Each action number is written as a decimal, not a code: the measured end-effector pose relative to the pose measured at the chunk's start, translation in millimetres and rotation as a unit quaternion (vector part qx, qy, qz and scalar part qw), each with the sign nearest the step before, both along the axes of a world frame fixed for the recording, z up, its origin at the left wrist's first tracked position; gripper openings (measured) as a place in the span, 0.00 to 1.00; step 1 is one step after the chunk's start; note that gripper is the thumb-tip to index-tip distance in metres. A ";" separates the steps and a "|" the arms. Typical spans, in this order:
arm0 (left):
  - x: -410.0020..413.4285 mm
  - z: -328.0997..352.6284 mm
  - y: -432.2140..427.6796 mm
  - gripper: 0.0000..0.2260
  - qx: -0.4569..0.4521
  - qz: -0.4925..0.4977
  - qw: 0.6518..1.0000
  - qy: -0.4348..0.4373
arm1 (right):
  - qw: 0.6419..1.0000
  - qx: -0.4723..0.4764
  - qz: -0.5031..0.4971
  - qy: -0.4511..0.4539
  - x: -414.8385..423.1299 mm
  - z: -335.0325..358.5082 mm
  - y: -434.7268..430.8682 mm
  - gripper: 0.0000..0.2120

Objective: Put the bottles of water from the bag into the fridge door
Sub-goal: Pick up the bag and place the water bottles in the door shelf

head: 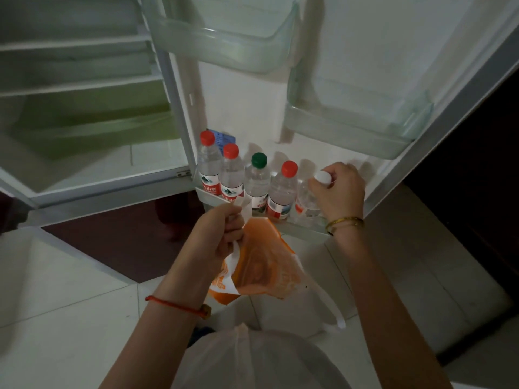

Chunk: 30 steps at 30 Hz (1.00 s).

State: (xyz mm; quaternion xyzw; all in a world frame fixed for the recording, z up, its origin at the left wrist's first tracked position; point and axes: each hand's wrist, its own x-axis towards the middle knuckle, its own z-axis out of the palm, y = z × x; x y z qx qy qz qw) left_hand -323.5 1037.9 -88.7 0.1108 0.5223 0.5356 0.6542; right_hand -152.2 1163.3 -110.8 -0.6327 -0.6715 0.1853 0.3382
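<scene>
1. The clear plastic water bottle with a white cap (309, 196) stands at the right end of the row in the bottom shelf of the open fridge door (306, 230). It sits just beside the red-capped bottle (282, 192), so the row packs without gaps.
2. The right hand (338, 189) is closed around the neck and cap of this bottle. A top grip lets the bottle go down upright behind the shelf's front rail.
3. Four capped bottles fill the shelf to the left: two red-capped bottles (207, 164) (231, 171), one green-capped bottle (257, 176), then the red-capped one. All stand upright, held by the rail.
4. The left hand (222, 234) is clenched on the white handle of the orange plastic bag (261, 262). It holds the bag mouth up and near the shelf, which keeps each transfer short.
5. The bag hangs slack and looks flat; judged from this, few or no bottles remain. Its interior is not fully visible.
6. The two upper transparent door bins (224, 49) (354, 122) hold nothing visible.
</scene>
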 end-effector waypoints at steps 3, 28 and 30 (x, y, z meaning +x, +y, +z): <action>-2.2 -2.3 -3.5 0.15 -0.003 0.009 1.000 -0.006 | 1.000 -0.021 -0.001 -0.004 -3.2 -10.7 6.4 0.08; -88.0 -32.8 -46.8 0.08 -0.110 0.182 0.970 0.119 | 0.954 -0.154 0.255 -0.027 -124.1 -84.6 -61.8 0.08; -106.3 -42.7 -52.7 0.06 -0.134 0.187 0.963 0.140 | 0.948 -0.168 0.269 -0.040 -146.0 -89.7 -66.8 0.07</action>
